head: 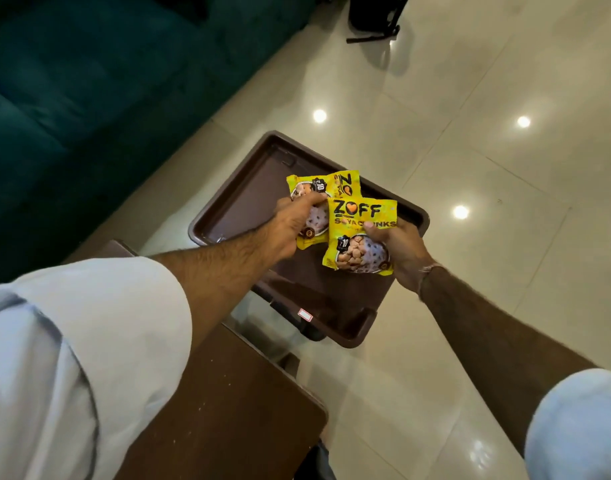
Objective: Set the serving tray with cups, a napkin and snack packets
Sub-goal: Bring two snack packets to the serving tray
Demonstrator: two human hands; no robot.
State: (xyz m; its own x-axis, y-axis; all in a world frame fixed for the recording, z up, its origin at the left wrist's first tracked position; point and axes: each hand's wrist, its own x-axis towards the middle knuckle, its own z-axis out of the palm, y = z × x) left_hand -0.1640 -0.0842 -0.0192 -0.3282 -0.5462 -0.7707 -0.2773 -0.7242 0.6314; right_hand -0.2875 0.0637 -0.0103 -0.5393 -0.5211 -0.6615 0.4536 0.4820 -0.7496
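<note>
A brown serving tray [248, 199] lies below my hands, its bare floor showing at the left. My left hand [290, 226] grips one yellow snack packet [338, 187], which sits behind and partly under the other. My right hand [397, 247] holds a second yellow snack packet [359, 237] by its right edge, thumb across the front. Both packets hover over the middle of the tray. I see no cups or napkin.
A brown wooden table top [227, 410] lies under my left arm, and the tray rests at its far end. A dark green sofa [89, 98] fills the upper left. Glossy cream floor tiles [470, 150] spread to the right, with a black object [376, 15] at the top.
</note>
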